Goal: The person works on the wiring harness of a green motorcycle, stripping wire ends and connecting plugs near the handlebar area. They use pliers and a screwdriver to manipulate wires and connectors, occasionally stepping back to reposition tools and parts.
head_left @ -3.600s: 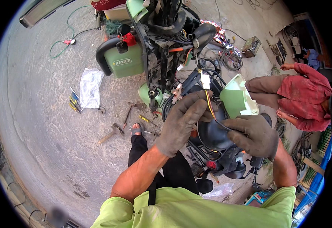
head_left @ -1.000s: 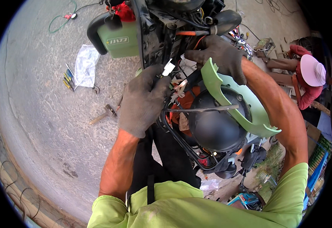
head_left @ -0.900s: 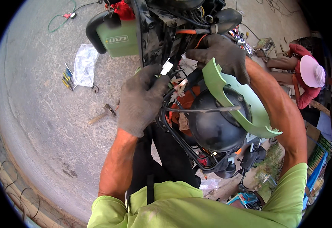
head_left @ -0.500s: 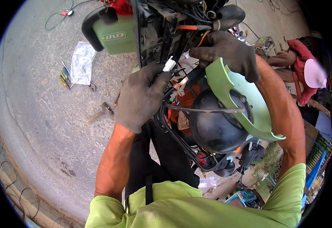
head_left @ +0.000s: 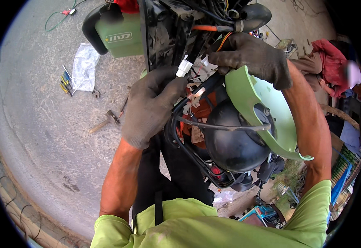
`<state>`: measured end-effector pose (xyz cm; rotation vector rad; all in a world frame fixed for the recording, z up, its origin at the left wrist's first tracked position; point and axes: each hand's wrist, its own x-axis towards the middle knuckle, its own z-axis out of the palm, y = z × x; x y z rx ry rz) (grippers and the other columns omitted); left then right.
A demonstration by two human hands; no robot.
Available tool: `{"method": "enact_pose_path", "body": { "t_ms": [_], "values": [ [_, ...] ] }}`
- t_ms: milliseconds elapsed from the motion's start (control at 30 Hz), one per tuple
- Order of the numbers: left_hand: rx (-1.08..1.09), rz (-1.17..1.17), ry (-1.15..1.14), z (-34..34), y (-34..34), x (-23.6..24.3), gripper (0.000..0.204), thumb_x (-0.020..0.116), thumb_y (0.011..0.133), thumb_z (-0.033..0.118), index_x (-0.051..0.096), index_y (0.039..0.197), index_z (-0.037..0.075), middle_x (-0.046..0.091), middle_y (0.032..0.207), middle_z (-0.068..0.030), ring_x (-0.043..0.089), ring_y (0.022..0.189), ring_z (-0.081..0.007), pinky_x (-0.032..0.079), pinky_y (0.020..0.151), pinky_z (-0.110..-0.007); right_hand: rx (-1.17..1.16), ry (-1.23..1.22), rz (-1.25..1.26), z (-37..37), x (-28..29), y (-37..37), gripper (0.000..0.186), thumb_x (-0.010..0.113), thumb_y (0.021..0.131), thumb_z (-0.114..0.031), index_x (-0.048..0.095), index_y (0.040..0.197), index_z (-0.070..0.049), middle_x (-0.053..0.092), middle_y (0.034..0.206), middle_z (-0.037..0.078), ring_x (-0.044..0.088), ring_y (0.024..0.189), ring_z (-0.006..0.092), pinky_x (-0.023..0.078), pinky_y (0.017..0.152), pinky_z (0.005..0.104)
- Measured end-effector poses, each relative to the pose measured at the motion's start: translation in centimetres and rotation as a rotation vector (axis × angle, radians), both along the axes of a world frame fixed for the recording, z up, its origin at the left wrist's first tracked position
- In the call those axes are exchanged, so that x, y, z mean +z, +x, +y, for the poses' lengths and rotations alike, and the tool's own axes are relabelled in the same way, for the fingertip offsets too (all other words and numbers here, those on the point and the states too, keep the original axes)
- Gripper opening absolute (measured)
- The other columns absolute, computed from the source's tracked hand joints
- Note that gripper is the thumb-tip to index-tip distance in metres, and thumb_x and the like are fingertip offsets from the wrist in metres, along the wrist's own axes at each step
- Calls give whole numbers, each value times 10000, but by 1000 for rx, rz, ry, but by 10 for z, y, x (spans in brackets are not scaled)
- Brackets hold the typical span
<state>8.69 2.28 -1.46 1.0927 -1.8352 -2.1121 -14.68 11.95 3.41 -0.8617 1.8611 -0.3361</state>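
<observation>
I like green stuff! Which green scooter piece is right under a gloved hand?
The pale green curved panel, under the right hand. The darker green body part sits apart on the ground.

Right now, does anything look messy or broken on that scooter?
Yes. The pale green front panel hangs loose and tilted beside the black headlight housing, leaving wires bare. The left hand holds a white connector; the right hand grips the wires above. Tools lie scattered on the concrete.
</observation>
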Motion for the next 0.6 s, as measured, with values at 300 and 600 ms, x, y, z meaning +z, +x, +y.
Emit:
{"method": "enact_pose_path", "body": {
  "t_ms": [300, 600],
  "values": [
    [-335, 609, -282, -12, 16, 4, 375, 698, 873, 359, 756, 945, -4, 710, 941, -157, 670, 846, -290, 522, 779, -391, 612, -306, 303, 1, 2, -8, 309, 614, 922, -176, 703, 1205, -88, 704, 1094, 100, 676, 945, 246, 548, 862, 335],
    [-405, 721, -221, -11, 9, 6, 189, 811, 747, 61, 749, 919, 12, 735, 875, -125, 704, 821, -265, 545, 723, -379, 697, -242, 372, 5, 1, -10, 383, 496, 962, -130, 648, 1313, -136, 705, 1121, 115, 681, 958, 268, 585, 846, 340]
  ]
}}
